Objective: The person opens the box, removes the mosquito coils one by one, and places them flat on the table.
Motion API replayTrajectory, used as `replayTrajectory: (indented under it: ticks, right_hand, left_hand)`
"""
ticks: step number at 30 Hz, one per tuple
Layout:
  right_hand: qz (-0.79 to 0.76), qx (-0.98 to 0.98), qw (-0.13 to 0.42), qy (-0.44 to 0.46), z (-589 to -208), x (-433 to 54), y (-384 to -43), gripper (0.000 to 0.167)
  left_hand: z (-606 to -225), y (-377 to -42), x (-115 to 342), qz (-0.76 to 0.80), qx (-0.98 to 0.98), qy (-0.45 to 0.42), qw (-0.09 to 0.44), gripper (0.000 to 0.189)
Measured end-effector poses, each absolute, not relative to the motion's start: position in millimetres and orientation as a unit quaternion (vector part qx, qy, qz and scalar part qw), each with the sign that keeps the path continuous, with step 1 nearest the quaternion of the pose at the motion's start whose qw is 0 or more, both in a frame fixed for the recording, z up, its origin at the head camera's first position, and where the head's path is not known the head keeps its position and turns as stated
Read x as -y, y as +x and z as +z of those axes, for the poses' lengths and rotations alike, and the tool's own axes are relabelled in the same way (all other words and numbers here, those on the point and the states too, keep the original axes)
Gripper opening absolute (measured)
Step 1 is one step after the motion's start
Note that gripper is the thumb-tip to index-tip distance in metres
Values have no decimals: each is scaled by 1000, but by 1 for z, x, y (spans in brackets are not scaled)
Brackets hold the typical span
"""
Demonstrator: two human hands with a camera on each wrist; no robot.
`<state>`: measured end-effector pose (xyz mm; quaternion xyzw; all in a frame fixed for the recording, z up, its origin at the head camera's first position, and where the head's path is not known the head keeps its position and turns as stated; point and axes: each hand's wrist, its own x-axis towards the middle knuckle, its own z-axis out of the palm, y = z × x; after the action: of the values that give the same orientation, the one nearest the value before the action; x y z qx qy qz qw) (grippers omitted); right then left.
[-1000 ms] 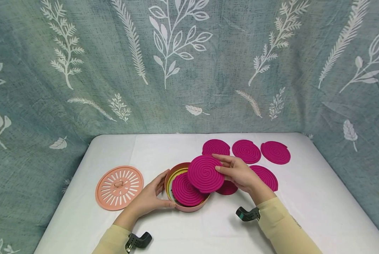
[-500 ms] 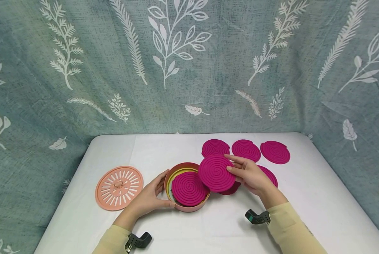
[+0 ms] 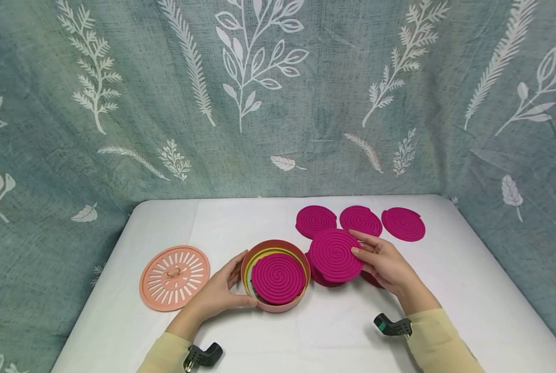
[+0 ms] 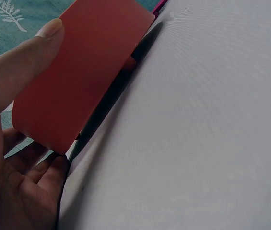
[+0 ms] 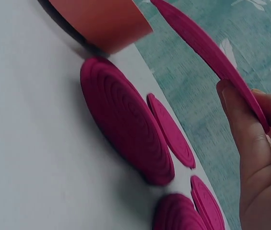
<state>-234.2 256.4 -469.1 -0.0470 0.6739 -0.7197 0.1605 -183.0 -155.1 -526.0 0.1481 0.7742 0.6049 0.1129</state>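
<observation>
My left hand (image 3: 219,290) grips the side of a round pink tin (image 3: 278,309), thumb at the near side and fingers around the left. In the left wrist view the tin's wall (image 4: 77,72) lies between thumb and fingers. Inside the tin, on a yellow-rimmed inner part, lies a magenta mosquito coil (image 3: 278,278). My right hand (image 3: 390,264) pinches another magenta mosquito coil (image 3: 336,255) by its right edge, raised right of the tin. In the right wrist view this held coil (image 5: 212,52) shows edge-on, above a coil (image 5: 125,124) on the table.
Three coils lie in a back row: left (image 3: 316,220), middle (image 3: 361,220) and right (image 3: 403,224). Two more are partly hidden beneath the held coil and right hand. A slotted pink lid (image 3: 174,271) lies at left on the white table (image 3: 278,347). A patterned curtain (image 3: 278,114) hangs behind.
My right hand has moved right with its coil, away from over the tin, uncovering the coil inside and overlapping the coils on the table. The left hand stays on the tin.
</observation>
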Motion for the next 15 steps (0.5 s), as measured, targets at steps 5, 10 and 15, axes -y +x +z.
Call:
replayTrajectory:
  ticks: [5,10,15]
  right_hand:
    - [-731,-663,151,-49,-472,-274,-231,64]
    - [-751,-644,137,-53,-472,-290,-227,66]
    - [-763,-631,125,-52,-474,-305,-222,65]
  left_hand:
    - [-527,-182,155,600,-778,145,116,119]
    - [-527,-183,155,600,-778,146,115,119]
    - [-527,-183,155,601,-778,144,117,120]
